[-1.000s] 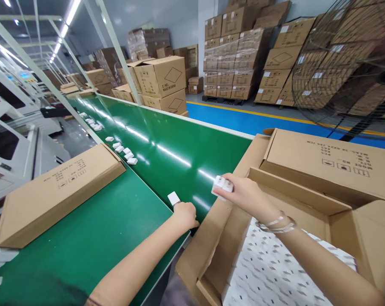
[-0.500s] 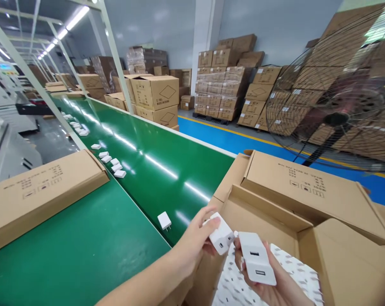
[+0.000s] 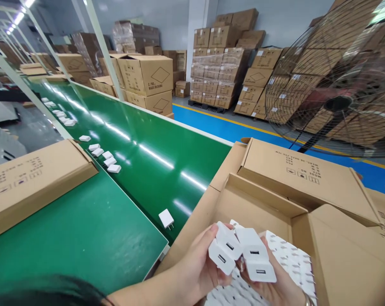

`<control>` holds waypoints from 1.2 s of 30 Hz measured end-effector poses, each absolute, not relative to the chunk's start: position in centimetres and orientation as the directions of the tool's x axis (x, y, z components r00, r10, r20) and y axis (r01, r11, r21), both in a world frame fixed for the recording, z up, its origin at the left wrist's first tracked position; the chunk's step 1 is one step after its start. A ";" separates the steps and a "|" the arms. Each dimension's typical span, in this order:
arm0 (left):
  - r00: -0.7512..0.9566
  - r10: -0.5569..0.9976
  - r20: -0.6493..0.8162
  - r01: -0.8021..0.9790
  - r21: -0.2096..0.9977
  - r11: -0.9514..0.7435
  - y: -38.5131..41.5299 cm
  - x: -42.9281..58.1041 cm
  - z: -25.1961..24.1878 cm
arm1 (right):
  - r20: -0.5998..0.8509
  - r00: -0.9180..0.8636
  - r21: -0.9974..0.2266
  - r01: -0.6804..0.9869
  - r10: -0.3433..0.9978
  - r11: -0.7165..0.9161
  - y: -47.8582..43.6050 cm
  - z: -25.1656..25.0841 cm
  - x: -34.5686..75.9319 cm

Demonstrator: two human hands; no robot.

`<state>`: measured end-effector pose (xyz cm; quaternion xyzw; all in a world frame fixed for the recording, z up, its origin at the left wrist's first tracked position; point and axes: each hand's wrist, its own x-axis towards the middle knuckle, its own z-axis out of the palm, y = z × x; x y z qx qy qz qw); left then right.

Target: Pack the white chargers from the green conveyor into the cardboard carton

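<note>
My left hand (image 3: 197,263) is closed around two white USB wall chargers (image 3: 225,248), their port ends turned up towards me. Close beside it, my right hand (image 3: 283,278) grips another pair of white USB chargers (image 3: 255,255), also with ports facing up. The two pairs are nearly touching; my fingers beneath them are partly hidden. Both hands are over an open cardboard carton (image 3: 259,197), where rows of white chargers (image 3: 292,257) with metal prongs lie packed. A single charger (image 3: 166,218) lies on the green conveyor belt (image 3: 154,182) left of the hands.
More chargers (image 3: 109,161) lie farther up the belt's left side. A closed carton (image 3: 35,178) rests on the green side table (image 3: 93,229). Behind the open carton sits another box (image 3: 307,178). A large floor fan (image 3: 337,102) stands at right, with stacked cartons (image 3: 218,63) beyond the blue floor.
My left hand has turned its chargers so both ports face me and brought them level beside the right hand's pair. The view has shifted slightly; the right hand keeps its hold.
</note>
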<state>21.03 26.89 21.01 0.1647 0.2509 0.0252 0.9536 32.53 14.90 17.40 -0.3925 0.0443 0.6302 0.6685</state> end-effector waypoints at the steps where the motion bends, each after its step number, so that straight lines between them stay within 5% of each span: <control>1: 0.873 0.123 -0.473 0.040 0.321 0.946 26.9 21.0 21.1 | -0.555 0.196 -0.483 -0.867 0.809 -0.122 14.9 17.4 32.5; 15: 0.877 0.131 -0.462 0.049 0.358 0.932 26.4 20.4 21.0 | -0.532 0.165 -0.412 -0.907 0.831 -0.084 14.3 16.8 32.6; 23: 0.877 0.146 -0.458 0.058 0.401 0.914 26.5 20.4 21.0 | -0.506 0.258 -0.603 -0.789 0.823 -0.123 14.3 17.0 32.6; 27: 0.889 0.223 -0.401 0.048 0.565 0.823 27.5 21.7 20.5 | -0.423 0.521 -0.881 -0.427 0.741 -0.203 14.0 17.8 35.6; 29: 0.885 0.289 -0.365 0.038 0.675 0.737 28.3 23.6 19.9 | -0.271 0.712 -0.943 -0.062 0.647 -0.327 13.9 17.8 38.1; 32: 0.902 0.332 -0.276 0.102 0.882 0.459 29.5 27.5 19.0 | -0.046 0.815 -0.708 0.382 0.578 -0.594 13.6 16.7 41.3; 34: 0.930 0.335 -0.154 0.133 0.988 0.084 30.3 30.0 18.6 | -0.021 0.792 -0.549 0.501 0.610 -0.669 13.2 15.5 42.6; 36: 0.967 0.242 -0.073 0.160 0.919 -0.360 31.1 32.0 18.3 | -0.023 0.759 -0.490 0.558 0.650 -0.669 12.9 14.4 43.3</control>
